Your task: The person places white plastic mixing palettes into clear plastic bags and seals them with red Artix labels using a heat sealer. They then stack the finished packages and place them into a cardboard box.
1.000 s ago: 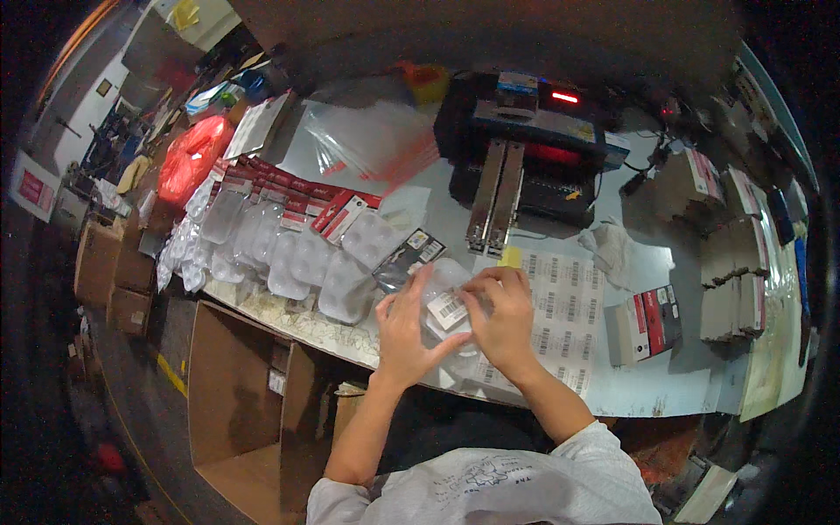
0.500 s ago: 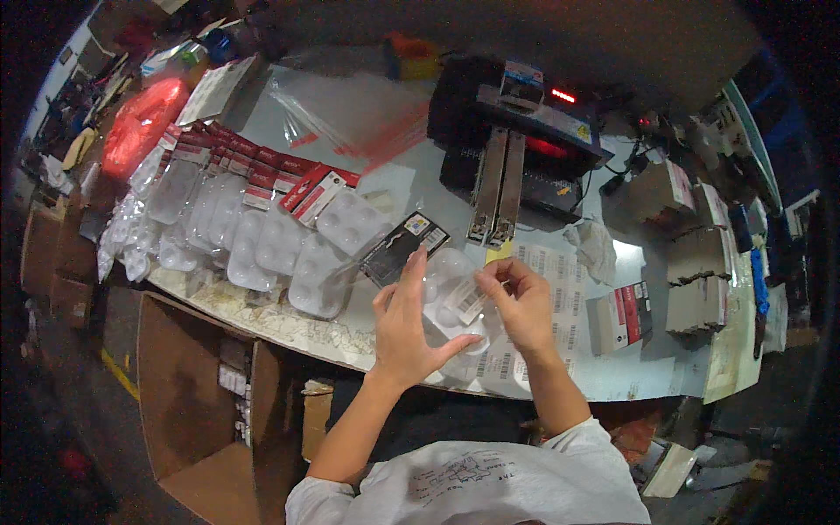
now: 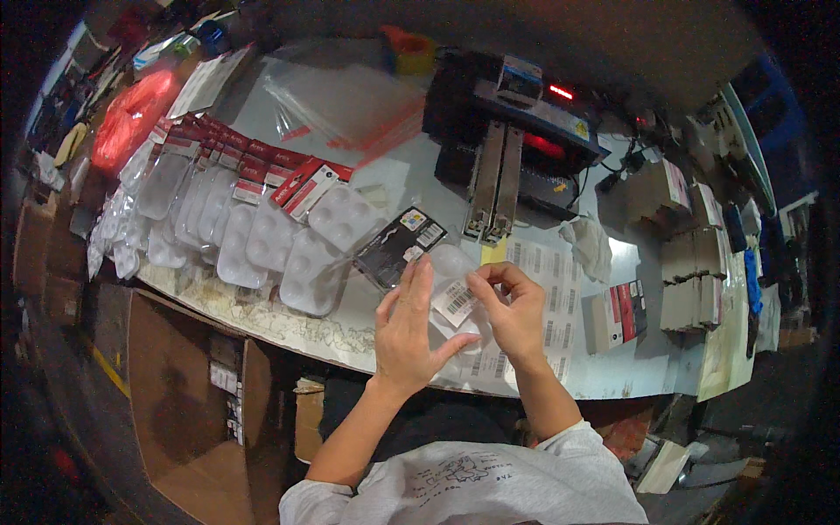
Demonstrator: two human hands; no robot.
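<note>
In front of me lies a white plastic paint palette (image 3: 451, 257) in a clear bag, topped by a black header card (image 3: 395, 254) that points up and left. My left hand (image 3: 404, 341) rests at the palette's left side, fingers stretched out and thumb spread away from them. Between thumb and forefinger, my right hand (image 3: 514, 317) pinches a white barcode label (image 3: 456, 303) by its upper right end. The label is over the palette; whether it touches the bag I cannot tell. A sheet of barcode labels (image 3: 562, 302) lies beneath and right of my right hand.
Bagged white palettes (image 3: 242, 241) with red cards overlap along the left. A black machine (image 3: 538, 131) with twin metal rails (image 3: 493, 184) stands at the back. Card stacks (image 3: 693, 262) line the right, near crumpled paper (image 3: 588, 249). Clear bags (image 3: 337, 109) lie behind; a cardboard box (image 3: 188, 394) sits below.
My right hand has brought the barcode label slightly left, and more of its printed face shows over the palette. My left hand stays almost where it was. The whole view has shifted a little.
</note>
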